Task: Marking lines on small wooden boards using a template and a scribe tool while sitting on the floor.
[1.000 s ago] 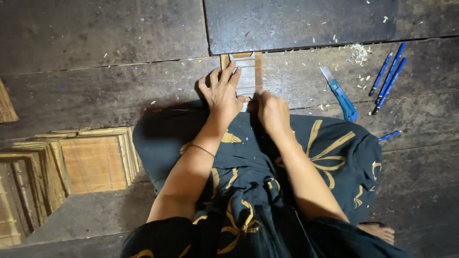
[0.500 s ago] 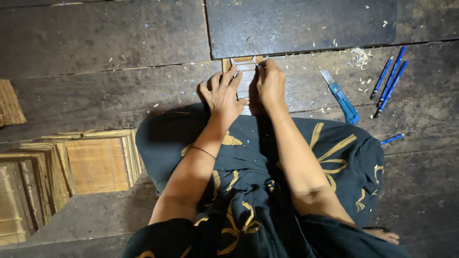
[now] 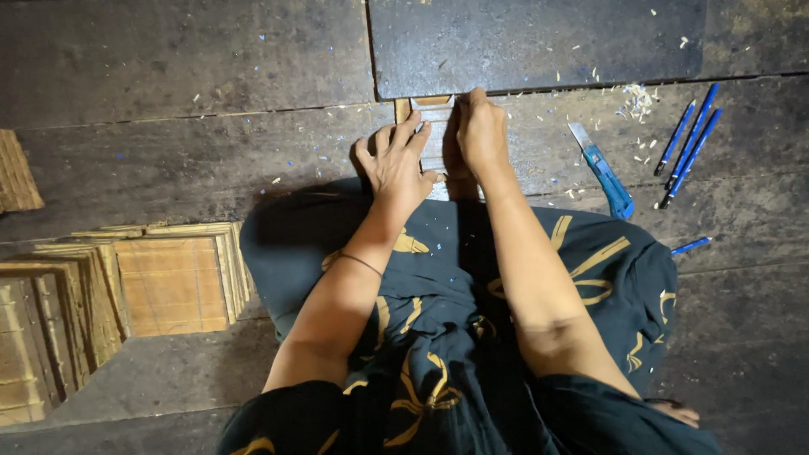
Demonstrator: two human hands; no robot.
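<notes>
The left hand lies flat with spread fingers on a small pale wooden piece, which rests on the dark plank floor just in front of the person's knees. The right hand is beside the left one, fingers curled and pressed down on the far right edge of the same piece; whether something thin is pinched inside these fingers, I cannot tell. The piece looks like a light, flat thing of thin wood or bamboo strips, stiff along its length but probably easy to crack or split at the edges, so it seems best held by flat pressure from above or by its two long sides, not by a corner. To the right of the right hand lies a blue utility knife, and farther right several blue pens. To the left of the left hand, near the person's leg, stand stacks of similar square panels. The floor is of old rough boards, with pale shavings scattered over it, and the light is dim.
</notes>
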